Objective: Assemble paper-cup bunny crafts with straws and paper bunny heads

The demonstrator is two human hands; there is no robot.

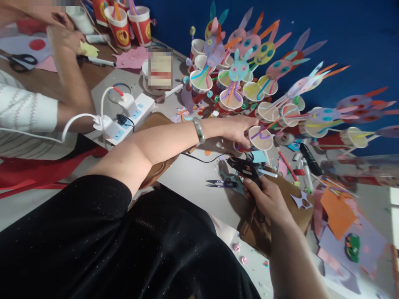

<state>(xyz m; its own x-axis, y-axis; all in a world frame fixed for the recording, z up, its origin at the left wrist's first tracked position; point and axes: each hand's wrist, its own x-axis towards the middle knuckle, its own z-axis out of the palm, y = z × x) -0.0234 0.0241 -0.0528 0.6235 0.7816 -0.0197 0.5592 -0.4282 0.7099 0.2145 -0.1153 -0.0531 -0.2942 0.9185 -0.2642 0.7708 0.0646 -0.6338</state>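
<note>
My left hand, with a jade-green bangle at its wrist, reaches across and has its fingers closed round the side of a paper cup. Purple strips show inside that cup. My right hand is wrapped round the handle of a black glue gun, and a white glue stick pokes out of its back. To the left of the gun lies a pair of thread snips. Rows of paper cups with coloured bunny-faced paper figures stand just beyond my left hand.
A power strip with white plugs sits at the left. Another person's hand is at the upper left, near scissors and a pen. Orange paper and purple sheets lie at the right. A blue wall stands behind.
</note>
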